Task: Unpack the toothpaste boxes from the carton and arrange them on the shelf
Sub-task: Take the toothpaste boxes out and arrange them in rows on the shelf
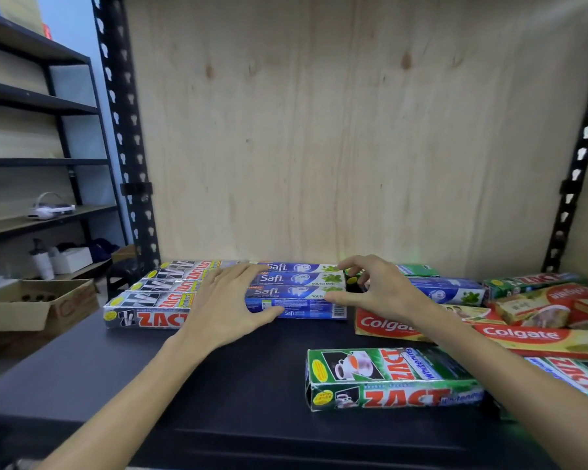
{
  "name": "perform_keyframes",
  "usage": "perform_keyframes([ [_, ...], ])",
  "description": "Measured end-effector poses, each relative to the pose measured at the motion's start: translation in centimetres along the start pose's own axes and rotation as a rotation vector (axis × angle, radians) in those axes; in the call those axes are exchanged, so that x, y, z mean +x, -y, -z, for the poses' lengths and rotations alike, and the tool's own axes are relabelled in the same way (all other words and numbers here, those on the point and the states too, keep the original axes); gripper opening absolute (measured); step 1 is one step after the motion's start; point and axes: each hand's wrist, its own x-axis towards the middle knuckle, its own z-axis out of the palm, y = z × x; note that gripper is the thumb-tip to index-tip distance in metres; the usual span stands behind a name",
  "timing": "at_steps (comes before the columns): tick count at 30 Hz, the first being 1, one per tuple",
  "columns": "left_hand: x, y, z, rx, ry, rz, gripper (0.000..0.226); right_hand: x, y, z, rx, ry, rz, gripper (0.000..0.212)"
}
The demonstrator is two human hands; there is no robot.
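Fingers [233, 278] of the left hand [224, 307] lie straight and flat, thumb touching the front Safi box [306, 308]. Right hand [381, 290] hovers at that row's right end, its fingers loosely curled, gripping nothing. Four Safi boxes lie side by side on the dark shelf [218, 385], beside a row of black Zact boxes [150, 300]. Colgate boxes [523, 334] and green Zact boxes [394, 378] lie loose to the right. Carton [38, 303] sits far left.

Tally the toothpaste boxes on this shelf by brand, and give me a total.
Black ZACT: 4
Safi: 4
Green ZACT: 3
Colgate: 3
Unreadable green box at the back: 1
Total: 15 that can be told apart; more may lie hidden at the right.
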Motion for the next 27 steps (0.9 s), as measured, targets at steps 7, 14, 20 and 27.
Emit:
perform_keyframes([
  [7, 3.6, -6.5, -2.0, -0.3, 0.025, 0.027, 0.063, -2.2, -3.9, 4.4, -0.117, -0.07, -0.021, 0.06],
  [14, 8.8, -12.4, -5.3, -0.351, 0.226, -0.021, 0.053, -3.1, -10.9, 8.6, -0.393, -0.065, -0.159, 0.058],
  [20, 11.5, -13.5, -7.8, -0.305, 0.397, -0.061, 0.058, -3.1, -14.9, 9.5, -0.463, 0.003, -0.234, 0.058],
  [27, 11.8, -13.5, -9.5, -0.214, 0.299, -0.151, 0.05, -1.9, -15.5, 8.8, -0.469, 0.016, -0.229, 0.053],
])
